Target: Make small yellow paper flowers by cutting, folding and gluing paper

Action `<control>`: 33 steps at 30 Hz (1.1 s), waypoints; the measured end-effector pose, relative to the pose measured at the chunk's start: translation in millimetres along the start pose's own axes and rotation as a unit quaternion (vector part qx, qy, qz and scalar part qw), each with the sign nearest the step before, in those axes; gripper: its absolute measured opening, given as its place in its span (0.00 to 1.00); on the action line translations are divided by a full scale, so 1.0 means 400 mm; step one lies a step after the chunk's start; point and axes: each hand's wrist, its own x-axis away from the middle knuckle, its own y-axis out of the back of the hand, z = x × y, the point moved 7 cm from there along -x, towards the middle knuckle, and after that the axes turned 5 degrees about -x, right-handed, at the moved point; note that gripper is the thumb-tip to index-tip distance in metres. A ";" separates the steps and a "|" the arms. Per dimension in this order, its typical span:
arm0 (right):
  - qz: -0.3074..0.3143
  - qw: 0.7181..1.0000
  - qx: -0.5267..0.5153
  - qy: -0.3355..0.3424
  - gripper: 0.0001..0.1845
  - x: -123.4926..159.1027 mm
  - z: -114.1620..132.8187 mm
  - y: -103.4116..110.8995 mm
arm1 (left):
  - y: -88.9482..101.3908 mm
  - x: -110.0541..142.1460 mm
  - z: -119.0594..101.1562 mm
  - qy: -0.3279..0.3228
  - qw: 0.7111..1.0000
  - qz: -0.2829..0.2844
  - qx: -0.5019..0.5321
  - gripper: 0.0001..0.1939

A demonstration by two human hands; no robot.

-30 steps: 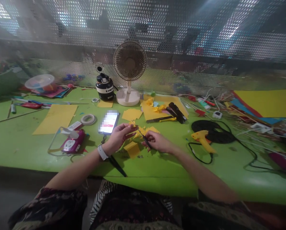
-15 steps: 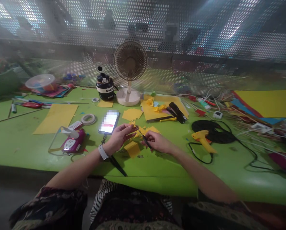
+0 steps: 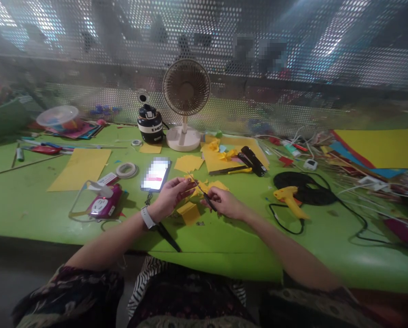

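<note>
Your left hand [image 3: 170, 197] pinches a small yellow paper piece [image 3: 188, 176] between thumb and fingers, up above the green counter [image 3: 231, 248], while your right hand [image 3: 227, 203] is curled around the black handles of the scissors [image 3: 209, 201], whose blades slant up and leftward to your left fingertips. Beneath and between your hands lie loose yellow scraps [image 3: 218, 184], with a creased yellow sheet [image 3: 188, 214] just nearer you, the lit phone [image 3: 156, 175] beyond your left wrist and the yellow glue gun [image 3: 289, 201] well to the right.
</note>
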 end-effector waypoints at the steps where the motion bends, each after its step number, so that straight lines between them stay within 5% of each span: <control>1: -0.001 1.000 0.001 0.003 0.28 0.001 0.002 0.000 | 0.000 0.000 0.000 0.000 1.000 0.000 0.000 0.10; 33: -0.008 1.000 -0.015 -0.004 0.28 0.003 -0.004 0.000 | 0.003 0.000 0.003 0.007 1.000 -0.011 -0.021 0.11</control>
